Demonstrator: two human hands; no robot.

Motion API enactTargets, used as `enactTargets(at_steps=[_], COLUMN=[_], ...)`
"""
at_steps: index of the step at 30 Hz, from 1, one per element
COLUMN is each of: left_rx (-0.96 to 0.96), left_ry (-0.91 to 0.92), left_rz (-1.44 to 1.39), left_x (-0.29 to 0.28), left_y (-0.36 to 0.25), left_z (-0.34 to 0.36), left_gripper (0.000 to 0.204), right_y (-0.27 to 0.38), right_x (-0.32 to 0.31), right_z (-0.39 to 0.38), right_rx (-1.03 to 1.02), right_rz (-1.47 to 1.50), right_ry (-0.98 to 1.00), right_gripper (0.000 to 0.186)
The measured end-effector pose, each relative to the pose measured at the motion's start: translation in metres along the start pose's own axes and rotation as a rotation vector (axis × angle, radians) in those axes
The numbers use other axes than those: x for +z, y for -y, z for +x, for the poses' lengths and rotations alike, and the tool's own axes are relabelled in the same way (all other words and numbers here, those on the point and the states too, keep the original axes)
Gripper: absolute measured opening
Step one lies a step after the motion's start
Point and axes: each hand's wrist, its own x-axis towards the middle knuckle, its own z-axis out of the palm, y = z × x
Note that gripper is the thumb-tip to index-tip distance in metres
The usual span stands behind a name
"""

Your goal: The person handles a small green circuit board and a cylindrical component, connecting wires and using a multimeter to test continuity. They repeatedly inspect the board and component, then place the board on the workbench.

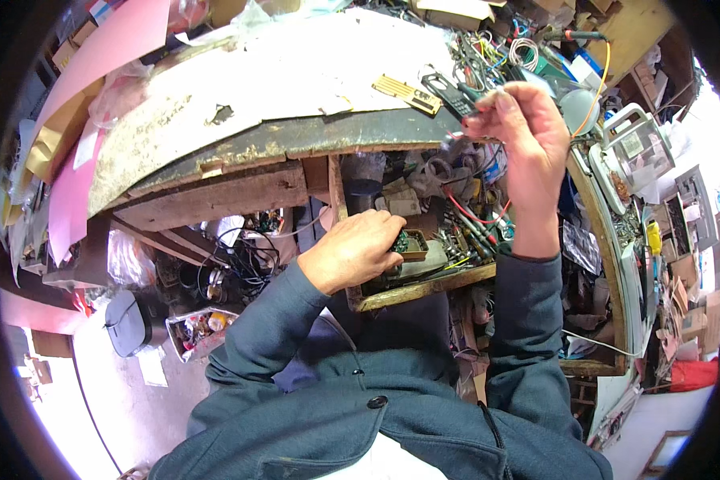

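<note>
My left hand [356,250] rests over the near left part of an open wooden drawer [428,290]. Its fingers curl down at a small tan box [414,245] with dark green bits inside; their tips and whatever they grip are hidden. Raised above the drawer's right side is my right hand [530,140], thumb and fingertips pinched together. A small pale bit [500,92] shows at that pinch, too small to name. Under my right hand, a red wire [468,210] curves across the drawer among hand tools [478,232] and a roll of tape [438,170].
Paper [272,72] covers the worn bench behind the drawer. A yellow slotted plate [408,93], a black handheld device [448,96] and tangled wires [496,52] lie at its right. An orange cord [606,68] hangs there. Black cables [252,248] and a parts bin [200,332] sit lower left.
</note>
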Motion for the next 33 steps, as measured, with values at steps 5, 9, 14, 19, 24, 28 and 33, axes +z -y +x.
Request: enactTargets(at_steps=[5, 9, 14, 19, 24, 28, 33], left_rx=[-0.067, -0.043, -0.011, 0.012, 0.046, 0.017, -0.094], left_ry=[0.103, 0.07, 0.035, -0.014, -0.351, -0.786, -0.753], left_rz=[0.105, 0.085, 0.118, 0.036, -0.008, 0.194, 0.391], left_x=[-0.003, -0.005, -0.001, -0.003, -0.015, -0.045, -0.069], left_y=[-0.01, -0.01, -0.007, -0.005, -0.004, -0.009, -0.001], left_z=[0.005, -0.001, -0.005, -0.009, -0.001, 0.02, 0.033], left_gripper=[0.052, 0.058, 0.058, 0.051, 0.031, 0.033, 0.039], right_y=[-0.021, -0.045, -0.062, -0.08, -0.078, -0.066, -0.068], right_x=[0.02, 0.037, 0.031, 0.006, -0.004, -0.003, 0.002], right_z=[0.035, 0.046, 0.043, 0.02, 0.001, -0.015, -0.028], right_rx=[0.047, 0.145, 0.217, 0.258, 0.271, 0.286, 0.308], right_rz=[0.106, 0.174, 0.311, 0.264, 0.104, 0.034, 0.045], right_ry=[0.121, 0.223, 0.226, 0.218, 0.212, 0.226, 0.228], right_gripper=[0.01, 0.01, 0.014, 0.011, 0.006, 0.007, 0.007])
